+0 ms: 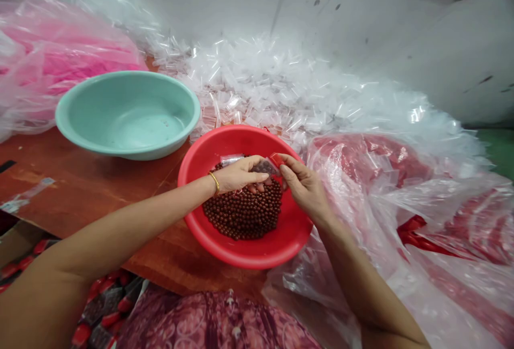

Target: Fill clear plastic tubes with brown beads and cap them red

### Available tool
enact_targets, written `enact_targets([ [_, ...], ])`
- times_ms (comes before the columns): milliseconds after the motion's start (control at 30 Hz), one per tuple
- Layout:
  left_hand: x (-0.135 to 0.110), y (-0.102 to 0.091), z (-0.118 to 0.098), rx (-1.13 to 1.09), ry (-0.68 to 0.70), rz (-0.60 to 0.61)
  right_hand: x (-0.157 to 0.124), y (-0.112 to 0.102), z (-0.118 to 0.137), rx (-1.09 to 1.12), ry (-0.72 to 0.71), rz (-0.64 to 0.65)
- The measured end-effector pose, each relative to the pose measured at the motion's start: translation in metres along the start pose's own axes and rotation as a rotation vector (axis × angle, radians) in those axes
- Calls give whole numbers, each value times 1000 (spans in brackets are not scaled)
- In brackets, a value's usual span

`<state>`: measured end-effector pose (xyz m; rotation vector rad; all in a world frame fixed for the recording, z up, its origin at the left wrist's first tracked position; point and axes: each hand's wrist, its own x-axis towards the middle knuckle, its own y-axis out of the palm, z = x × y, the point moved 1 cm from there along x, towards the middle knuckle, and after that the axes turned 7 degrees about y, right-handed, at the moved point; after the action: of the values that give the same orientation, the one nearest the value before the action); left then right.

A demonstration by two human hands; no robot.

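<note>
- Far left: pink bag, clear film over pink contents, next to the teal basin.
- Lower left: boxes with red ends, below the table edge.
- Left: table, brown, with a strip of tape on its surface.
- Left of centre: teal basin, upright on the table, just beside the red basin.
- Centre: red basin, upright, holding a heap of brown beads; a clear tube lies at the far side of the heap.
- Centre: left hand, bracelet at the wrist, above the beads. Thumb and fingers are closed around a clear container with dark contents, held tilted.
- Right of the container: red cap, at the container's end. Whether it is fully seated cannot be told.
- Right of centre: right hand, over the red basin's right side, thumb and forefinger pinched together on the red cap.
- Behind both basins, extending right: pile of clear plastic pieces against the wall.
- Right: red bag, clear film over red contents, beside the red basin.
</note>
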<state>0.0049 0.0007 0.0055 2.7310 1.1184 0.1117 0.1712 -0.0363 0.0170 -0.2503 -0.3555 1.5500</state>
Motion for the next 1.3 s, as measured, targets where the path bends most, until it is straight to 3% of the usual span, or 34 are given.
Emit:
enact_targets([
  [133,1,2,3,96,10,-22,-2,4,1,-117,-115,-45],
  [333,-1,5,3,499,221,-175,-6,4,-3,-293,-200,-48],
  [433,-4,8,0,645,214,-182,-9,3,-5,-334,-227,-3],
  [733,-3,3,-1,739,139,-110,-15,1,-5,-392,-298,75],
  [867,-3,8,-9,817,95,-117,-7,-1,5,-321,-252,-30],
  [933,-5,15,-15,903,84,-65,0,2,9,-161,-176,-132],
  [1000,-8,24,-21,1011,80,2,6,9,12,53,-58,-156],
  [1133,-15,38,-22,1205,113,35,11,25,15,327,150,9],
  [1300,-26,51,-10,1359,157,64,-6,26,16,200,151,115],
])
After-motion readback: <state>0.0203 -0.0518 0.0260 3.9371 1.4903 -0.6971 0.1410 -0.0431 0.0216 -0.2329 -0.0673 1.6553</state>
